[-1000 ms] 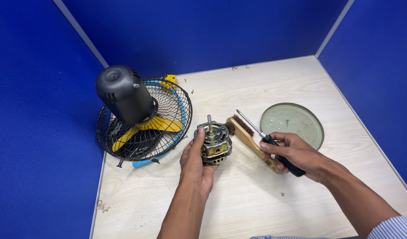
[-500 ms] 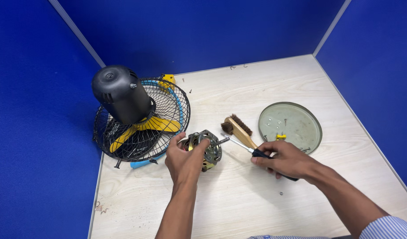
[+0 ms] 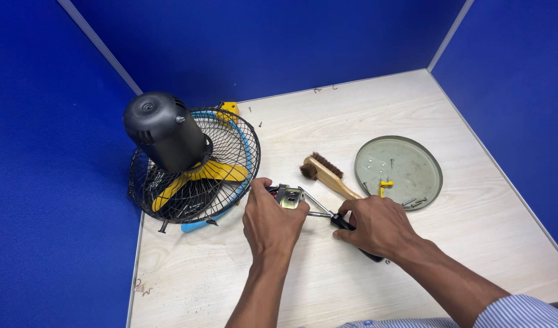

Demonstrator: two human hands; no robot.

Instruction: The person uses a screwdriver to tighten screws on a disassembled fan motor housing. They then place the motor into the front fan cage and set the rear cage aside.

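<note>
My left hand (image 3: pixel 271 220) is closed over a small metal fan motor (image 3: pixel 289 196) tipped on its side on the wooden table (image 3: pixel 327 115); only its top edge shows above my fingers. My right hand (image 3: pixel 376 226) grips the black handle of a screwdriver (image 3: pixel 342 222), whose shaft points left to the motor. A wooden brush (image 3: pixel 326 173) with dark bristles lies just beyond my right hand.
A fan cage (image 3: pixel 197 173) with yellow blades and a black motor cover (image 3: pixel 163 132) on it lies at the left. A round metal tray (image 3: pixel 400 172) holding screws and a yellow part sits at the right. Blue partition walls enclose the table.
The motor has been tipped from upright onto its side and drawn nearer. My right hand has brought the screwdriver tip to it.
</note>
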